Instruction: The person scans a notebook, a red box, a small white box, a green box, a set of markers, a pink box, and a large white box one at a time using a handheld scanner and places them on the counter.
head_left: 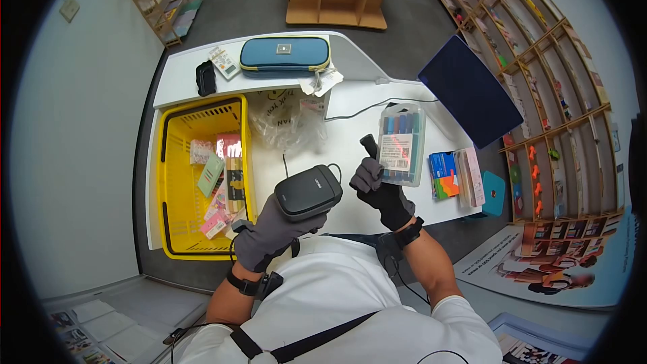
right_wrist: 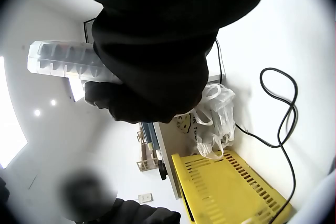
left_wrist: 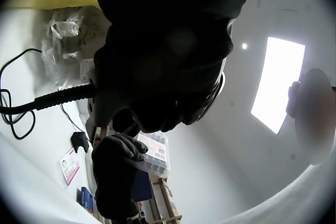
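Observation:
My gloved left hand (head_left: pixel 269 232) grips a black corded device (head_left: pixel 309 192), its fingers mostly hidden beneath it; a ribbed cable (left_wrist: pixel 63 98) comes out of the device in the left wrist view. To the right, my gloved right hand (head_left: pixel 384 192) holds a clear case of markers (head_left: pixel 401 141) by its lower left side, its white barcode label facing up. The case (right_wrist: pixel 68 58) sticks out past the dark right hand (right_wrist: pixel 152 71) in the right wrist view. The two hands are apart, both in front of the white shirt.
A yellow basket (head_left: pixel 248 162) with several packages stands left, beside a crumpled clear bag (head_left: pixel 286 121). On the raised ledge (head_left: pixel 182 84) lie a blue pencil case (head_left: pixel 284 55) and a calculator-like device (head_left: pixel 224 63). At right are a dark screen (head_left: pixel 470 91) and a blue box (head_left: pixel 443 175).

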`<state>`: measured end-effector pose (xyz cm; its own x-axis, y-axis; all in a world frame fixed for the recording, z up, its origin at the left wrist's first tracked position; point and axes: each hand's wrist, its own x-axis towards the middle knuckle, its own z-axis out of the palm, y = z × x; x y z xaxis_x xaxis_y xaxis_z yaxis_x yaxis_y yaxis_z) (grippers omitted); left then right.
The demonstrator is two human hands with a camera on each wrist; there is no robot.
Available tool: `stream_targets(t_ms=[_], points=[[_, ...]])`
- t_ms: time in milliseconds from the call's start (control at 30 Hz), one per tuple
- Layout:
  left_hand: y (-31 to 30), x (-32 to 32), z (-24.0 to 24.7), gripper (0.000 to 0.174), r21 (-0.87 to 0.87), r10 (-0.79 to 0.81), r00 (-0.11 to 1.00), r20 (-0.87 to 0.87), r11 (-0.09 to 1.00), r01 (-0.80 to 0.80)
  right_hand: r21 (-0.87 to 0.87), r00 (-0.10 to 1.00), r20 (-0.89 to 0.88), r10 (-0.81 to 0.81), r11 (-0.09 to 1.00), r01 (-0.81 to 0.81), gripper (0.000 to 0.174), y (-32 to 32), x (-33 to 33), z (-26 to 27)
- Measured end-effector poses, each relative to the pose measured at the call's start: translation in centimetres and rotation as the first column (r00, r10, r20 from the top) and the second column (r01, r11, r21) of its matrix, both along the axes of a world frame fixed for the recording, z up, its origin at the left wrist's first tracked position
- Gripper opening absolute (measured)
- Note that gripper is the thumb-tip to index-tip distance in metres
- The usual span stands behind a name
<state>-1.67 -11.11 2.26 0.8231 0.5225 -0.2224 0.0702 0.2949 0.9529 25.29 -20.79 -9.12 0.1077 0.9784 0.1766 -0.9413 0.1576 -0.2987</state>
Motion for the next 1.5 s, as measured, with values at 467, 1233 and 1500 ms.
stream_targets(t_ms=[467, 1233, 1500], points=[[0.3, -0.4, 1.4, 0.037, -0.217, -0.017, 0.995, -0.095, 0.976, -0.005, -0.038, 0.931, 0.315, -0.185, 0.978, 0.207, 0.067, -0.2, 2.2, -0.8], [1.6, -1.0, 1.7, 0.059, 0.072, -0.184, 0.970, -0.162, 0.978, 0.197, 0.039, 0.878, 0.352, -0.323, 0.943, 0.331, 0.066, 0.1, 4.4, -0.4], [1.9, -1.8, 0.1, 0.085, 0.087, -0.123, 0.992, -0.025, 0.988, 0.125, 0.107, 0.858, 0.406, -0.314, 0.949, 0.297, 0.057, -0.1, 4.1, 1.2]])
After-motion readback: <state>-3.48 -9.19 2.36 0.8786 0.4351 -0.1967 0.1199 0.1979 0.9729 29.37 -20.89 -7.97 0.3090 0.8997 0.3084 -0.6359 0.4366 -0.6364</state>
